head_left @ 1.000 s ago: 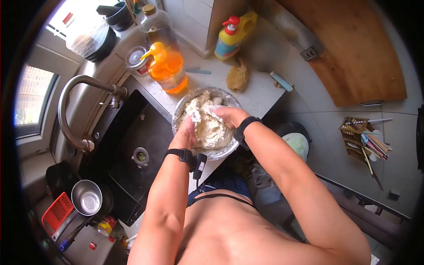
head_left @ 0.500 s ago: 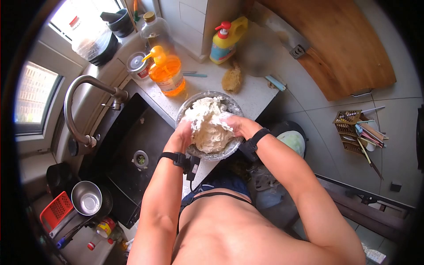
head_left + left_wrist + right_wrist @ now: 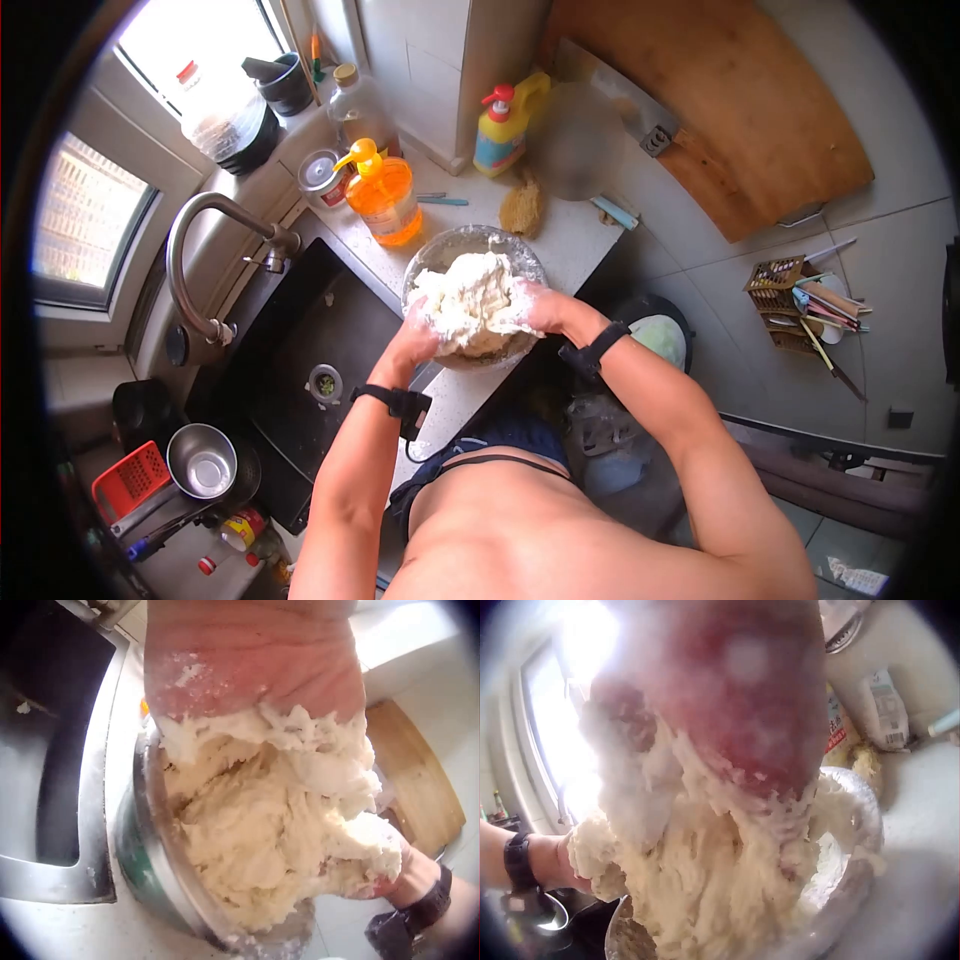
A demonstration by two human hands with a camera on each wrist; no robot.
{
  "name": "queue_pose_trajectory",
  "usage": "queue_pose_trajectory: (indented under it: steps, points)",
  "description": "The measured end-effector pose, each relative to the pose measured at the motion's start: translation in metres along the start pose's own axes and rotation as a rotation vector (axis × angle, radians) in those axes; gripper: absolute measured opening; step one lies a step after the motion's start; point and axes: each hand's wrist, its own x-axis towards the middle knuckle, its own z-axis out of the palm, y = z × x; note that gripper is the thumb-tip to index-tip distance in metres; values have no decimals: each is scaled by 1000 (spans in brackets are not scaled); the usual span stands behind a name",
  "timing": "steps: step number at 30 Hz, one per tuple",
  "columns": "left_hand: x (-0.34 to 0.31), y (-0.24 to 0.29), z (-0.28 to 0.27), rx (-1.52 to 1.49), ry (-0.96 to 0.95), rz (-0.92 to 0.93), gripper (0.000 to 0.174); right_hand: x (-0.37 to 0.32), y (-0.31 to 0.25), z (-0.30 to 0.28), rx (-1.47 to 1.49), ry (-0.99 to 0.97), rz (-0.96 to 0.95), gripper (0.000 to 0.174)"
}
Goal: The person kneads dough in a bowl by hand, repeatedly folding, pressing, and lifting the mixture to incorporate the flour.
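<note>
A wet, lumpy mass of dough [image 3: 472,300] bulges up out of a metal bowl [image 3: 450,243] on the counter corner. My left hand [image 3: 420,328] grips the dough's left side, its fingers buried in it. On the other side my right hand [image 3: 545,308] holds the dough near the bowl's right rim. In the left wrist view, sticky dough [image 3: 247,825] coats the fingers and spreads between both hands, over the green-sided bowl [image 3: 139,855]. The right wrist view shows the dough [image 3: 697,877] hanging in thick strands from the fingers.
Left of the bowl lies a black sink [image 3: 290,330] with a curved faucet [image 3: 185,240]. Behind stand an orange pump bottle [image 3: 385,205], a yellow bottle [image 3: 500,140] and a loofah sponge [image 3: 521,208]. A steel pot [image 3: 202,460] sits at lower left.
My hands have moved from inside the bowl out to the dough's two sides. The dough has been gathered and raised higher in the bowl. The head view has shifted slightly.
</note>
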Motion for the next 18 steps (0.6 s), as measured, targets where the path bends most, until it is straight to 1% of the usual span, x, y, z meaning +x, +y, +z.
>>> queue_pose_trajectory:
  steps: [1,4,5,8,9,12,13,16,18]
  points:
    - [-3,10,-1,16,-24,8,45,-1,0,-4,-36,-22,12,28]
    - [-15,4,6,190,-8,35,45,-6,0,-5,-137,-98,53,34]
    - [-18,5,6,416,32,145,43,-8,0,-6,-173,-126,66,37]
    - [-32,15,11,591,-8,69,37,-9,0,-10,-321,-177,43,37]
    - [-32,19,12,625,-34,94,32,-13,-2,-17,-452,-114,-284,34]
    - [-32,21,13,737,-138,102,26,-17,-16,-30,-365,-156,-250,29]
    - [-31,15,13,778,-132,188,23,-19,-22,-35,-390,-124,-271,25]
    - [-26,41,8,839,-192,218,18,-13,-18,-40,-503,-163,-405,22]
    - [-22,44,12,901,-250,133,16,-12,-25,-40,-523,-168,-388,21]
